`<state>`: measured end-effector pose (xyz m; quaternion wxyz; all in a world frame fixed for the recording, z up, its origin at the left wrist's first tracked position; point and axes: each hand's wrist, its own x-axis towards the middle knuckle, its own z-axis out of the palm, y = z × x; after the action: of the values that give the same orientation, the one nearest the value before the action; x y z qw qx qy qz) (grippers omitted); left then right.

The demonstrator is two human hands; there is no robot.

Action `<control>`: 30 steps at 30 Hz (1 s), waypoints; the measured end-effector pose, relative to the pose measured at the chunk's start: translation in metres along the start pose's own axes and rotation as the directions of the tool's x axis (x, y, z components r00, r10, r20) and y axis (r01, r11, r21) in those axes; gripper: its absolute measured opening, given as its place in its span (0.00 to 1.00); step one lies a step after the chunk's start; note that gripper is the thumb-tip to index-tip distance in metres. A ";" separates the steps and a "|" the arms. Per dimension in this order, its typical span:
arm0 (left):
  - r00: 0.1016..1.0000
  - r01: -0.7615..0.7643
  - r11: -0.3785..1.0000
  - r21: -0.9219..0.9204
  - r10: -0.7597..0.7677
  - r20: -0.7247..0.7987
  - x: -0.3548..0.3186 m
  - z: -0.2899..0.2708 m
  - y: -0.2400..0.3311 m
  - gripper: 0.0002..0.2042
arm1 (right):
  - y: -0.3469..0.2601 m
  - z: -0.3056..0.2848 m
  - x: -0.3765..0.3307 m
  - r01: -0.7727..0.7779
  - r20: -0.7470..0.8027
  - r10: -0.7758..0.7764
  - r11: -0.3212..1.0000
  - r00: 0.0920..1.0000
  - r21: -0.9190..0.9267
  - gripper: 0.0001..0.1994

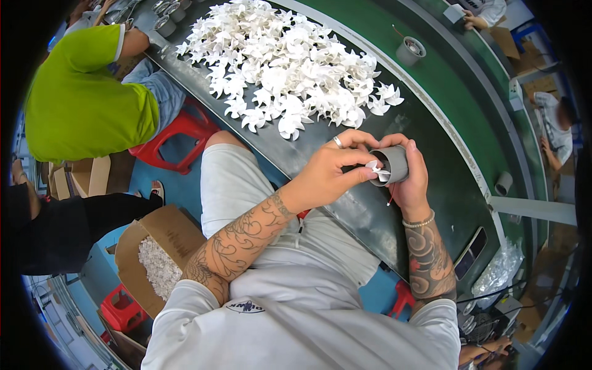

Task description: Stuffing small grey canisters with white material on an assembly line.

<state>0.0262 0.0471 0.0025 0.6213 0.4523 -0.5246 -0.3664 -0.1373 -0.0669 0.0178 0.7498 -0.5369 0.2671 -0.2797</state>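
Note:
My right hand (416, 179) is wrapped round a short grey cylindrical housing (396, 161), its open end turned toward my left hand. A thin red wire (390, 197) hangs out below it. In a pinch of thumb and fingers, my left hand (333, 168) has a small white fan blade (380, 172), partly inside the mouth of the housing. How far in it sits, I cannot tell. Beyond my hands, a big heap of white fan blades (290, 68) is spread over the dark worktable (364, 213).
A green conveyor belt (453, 80) runs behind the table, carrying another grey housing (410, 50). A phone (470, 253) and a clear plastic bag (499, 271) lie at the right. A person in a green shirt (92, 102) sits at the left. A cardboard box (176, 234) holds white parts.

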 end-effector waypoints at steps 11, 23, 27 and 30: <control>1.000 0.021 0.998 0.054 -0.021 -0.007 -0.004 -0.005 0.006 0.08 | -0.007 0.003 0.000 0.063 0.094 -0.048 0.984 0.994 -0.169 0.21; 0.929 0.370 0.888 -0.275 -0.359 0.089 0.004 -0.010 0.005 0.12 | -0.005 0.004 0.003 0.126 0.127 -0.088 0.933 0.988 -0.337 0.19; 0.980 0.188 0.943 -0.274 -0.164 0.109 -0.004 -0.010 -0.007 0.13 | -0.008 0.000 0.000 0.104 0.173 -0.053 0.948 0.983 -0.299 0.19; 0.985 0.173 0.970 -0.174 -0.173 0.014 -0.005 -0.008 0.005 0.10 | -0.009 0.004 0.000 0.081 0.161 -0.038 0.960 0.986 -0.268 0.20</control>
<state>0.0330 0.0545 0.0053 0.6245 0.4402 -0.4489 -0.4633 -0.1357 -0.0667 0.0270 0.6781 -0.6632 0.2280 -0.2202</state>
